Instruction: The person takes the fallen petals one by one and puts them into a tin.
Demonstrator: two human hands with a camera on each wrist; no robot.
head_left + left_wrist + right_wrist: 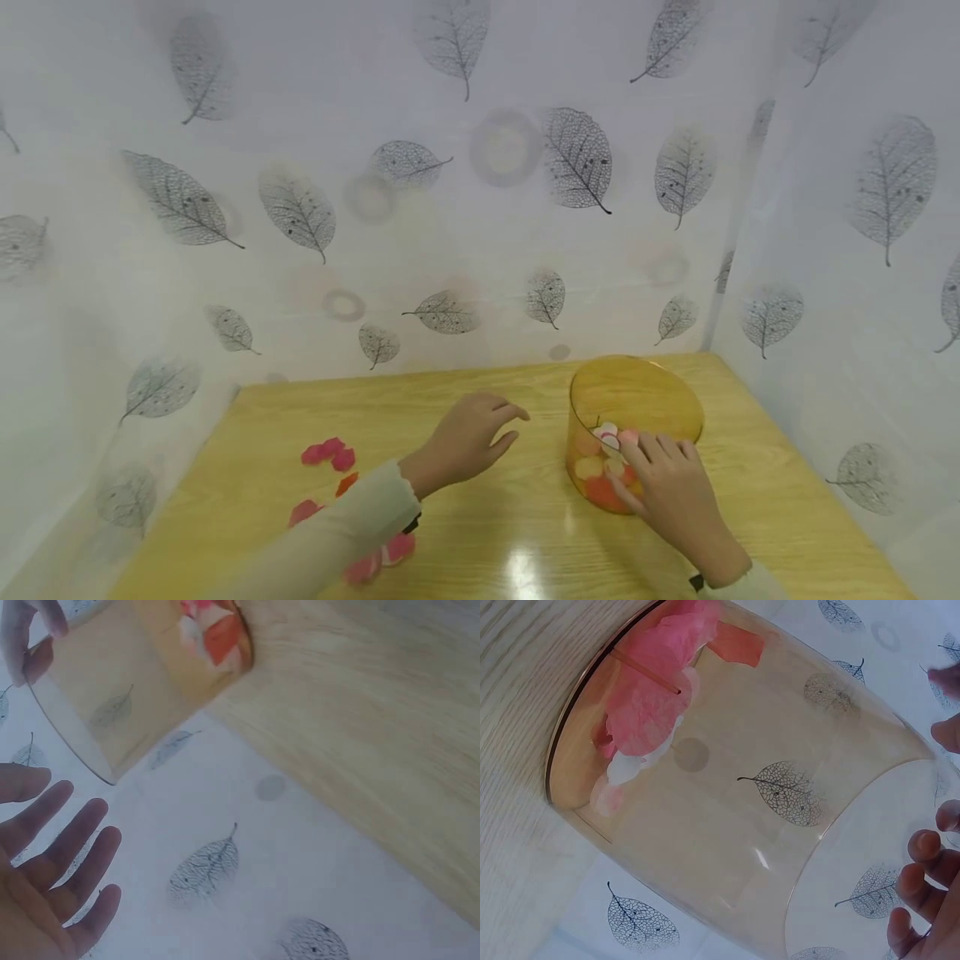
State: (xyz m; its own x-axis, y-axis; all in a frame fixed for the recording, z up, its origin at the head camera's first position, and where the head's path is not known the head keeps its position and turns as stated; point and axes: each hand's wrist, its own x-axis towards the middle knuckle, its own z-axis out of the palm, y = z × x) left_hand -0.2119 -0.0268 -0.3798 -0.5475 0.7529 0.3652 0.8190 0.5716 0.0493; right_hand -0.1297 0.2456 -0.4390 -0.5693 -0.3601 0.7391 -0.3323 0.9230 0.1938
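Note:
A clear amber cylindrical bin point(633, 392) stands upright on the right part of the wooden table. Inside, near its bottom, lie pink, orange and white petal-like pieces point(652, 705). Over the bin's near rim is my right hand point(667, 492), its fingers loosely extended and holding nothing that I can see. Whether its fingertips touch the rim is unclear. My left hand point(468, 442) hovers above the table to the left of the bin, apart from it, with bent, relaxed fingers and no object in them. In the left wrist view, its palm and spread fingers point(75, 847) show bare.
Several pink petal-like pieces point(328, 451) lie on the left of the table point(517, 492), with an orange one point(347, 483) nearby. More pink pieces point(399, 547) are beside my left sleeve, which hides some. Leaf-patterned white sheeting point(465, 225) encloses the table's back and sides.

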